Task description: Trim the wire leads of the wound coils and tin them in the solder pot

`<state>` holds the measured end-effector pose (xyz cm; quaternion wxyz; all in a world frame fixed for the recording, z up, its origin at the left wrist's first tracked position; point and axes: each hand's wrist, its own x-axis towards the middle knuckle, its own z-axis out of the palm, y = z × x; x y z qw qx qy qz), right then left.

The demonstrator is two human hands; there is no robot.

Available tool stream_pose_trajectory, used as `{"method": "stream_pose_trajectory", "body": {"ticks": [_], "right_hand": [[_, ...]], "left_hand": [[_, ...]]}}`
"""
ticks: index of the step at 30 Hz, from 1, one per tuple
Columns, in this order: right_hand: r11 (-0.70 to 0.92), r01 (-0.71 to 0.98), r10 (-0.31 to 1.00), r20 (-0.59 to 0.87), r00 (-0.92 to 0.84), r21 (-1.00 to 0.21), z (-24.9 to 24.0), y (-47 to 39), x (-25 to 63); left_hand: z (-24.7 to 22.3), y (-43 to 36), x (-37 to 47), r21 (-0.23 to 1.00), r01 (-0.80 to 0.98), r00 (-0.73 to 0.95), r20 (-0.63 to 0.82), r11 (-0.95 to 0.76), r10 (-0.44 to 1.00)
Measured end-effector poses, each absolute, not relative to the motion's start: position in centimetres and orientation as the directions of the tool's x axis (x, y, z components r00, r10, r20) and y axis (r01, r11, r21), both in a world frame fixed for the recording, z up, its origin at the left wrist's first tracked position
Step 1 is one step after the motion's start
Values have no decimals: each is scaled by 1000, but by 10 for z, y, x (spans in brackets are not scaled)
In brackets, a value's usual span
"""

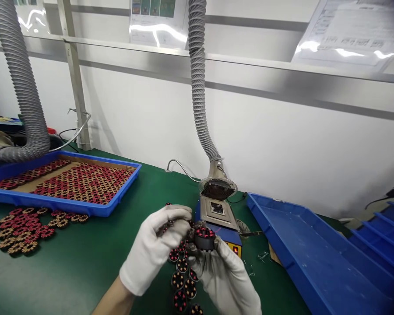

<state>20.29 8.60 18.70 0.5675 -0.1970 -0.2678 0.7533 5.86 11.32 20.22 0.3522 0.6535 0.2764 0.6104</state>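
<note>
My right hand (225, 273), in a white glove with dirty fingertips, grips a motor stator (205, 238) with red windings and a black outer ring. My left hand (159, 245), gloved too, is closed with thumb and fingers pinched just left of that stator. What sits in its pinch, if anything, is hidden by the fingertips. Below and between the hands, several black-ringed stators (180, 280) with red or copper windings lie on the green table (118, 271). Just behind the hands stands a blue solder pot (218, 212) with a metal top and a lit red switch.
A blue tray (110, 208) on the left holds many red and copper stator cores; more loose cores (22, 229) lie before it. Another blue tray (315, 253) is at right. A grey exhaust hose (198, 78) hangs over the pot. Bent wire bits (262, 256) lie nearby.
</note>
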Motion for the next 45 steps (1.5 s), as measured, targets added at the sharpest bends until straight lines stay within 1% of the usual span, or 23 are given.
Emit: {"method": "stream_pose_trajectory", "body": {"ticks": [3,6,8,12,15,17,19,21,23,24,26,27,29,31,33,34,36,37,38,40,42,44,45], "right_hand": [[-263,-781,944,18,-330,-567,187,88,204],[-277,-779,935,31,-354,-563,186,89,205],[-269,-763,935,30,-353,-588,185,90,205],[-243,-733,944,19,-330,-635,186,89,202],[-251,-725,940,17,-341,-641,185,88,199],[-233,-728,947,18,-320,-645,183,86,198],[-213,-728,956,17,-294,-652,183,85,197],[-206,-724,957,21,-291,-659,184,85,197],[-203,-729,958,23,-287,-653,185,85,195],[-191,-737,962,24,-270,-649,186,85,194],[-141,-747,979,23,-205,-650,186,85,192],[-110,-740,986,22,-167,-664,186,85,191],[-58,-701,994,21,-103,-711,186,84,191],[-32,-665,998,17,-67,-746,186,84,192],[-47,-669,997,3,-73,-742,187,84,192],[-64,-681,996,-5,-88,-730,187,84,191],[-87,-709,994,-10,-112,-700,188,84,188],[-89,-721,993,-7,-117,-687,188,84,186],[-88,-732,993,-3,-117,-676,188,84,185],[-116,-753,988,0,-152,-647,187,84,186],[-198,-772,969,1,-249,-605,185,84,190],[-280,-782,938,13,-346,-557,185,85,196],[-306,-785,926,24,-377,-539,185,86,197]], "left_hand": [[204,112,59,733,32,264,649,-679,713],[202,116,60,642,51,262,731,-765,630],[201,119,60,579,60,265,776,-813,572],[201,121,58,501,78,287,817,-862,501],[198,119,59,590,32,216,784,-807,582],[195,117,60,674,-53,144,735,-737,662],[194,115,61,724,-174,41,683,-668,729],[196,113,61,783,-259,-19,581,-566,813],[199,112,62,858,-258,67,475,-445,878],[200,112,63,878,-243,140,453,-413,881],[201,112,65,877,-246,238,468,-413,851],[201,112,66,859,-271,227,496,-435,838],[200,113,65,822,-318,132,531,-472,837],[201,113,60,808,-330,13,521,-488,854],[202,114,55,831,-314,-16,479,-460,877],[203,114,54,852,-297,30,458,-430,888],[204,114,55,882,-264,182,444,-392,877],[204,115,56,882,-261,245,454,-393,856],[204,115,57,870,-273,266,478,-410,837],[203,116,59,833,-315,197,526,-455,827],[202,116,57,812,-329,61,527,-482,847],[204,114,53,818,-270,-39,518,-508,855],[205,113,52,826,-202,-35,531,-526,847]]}}
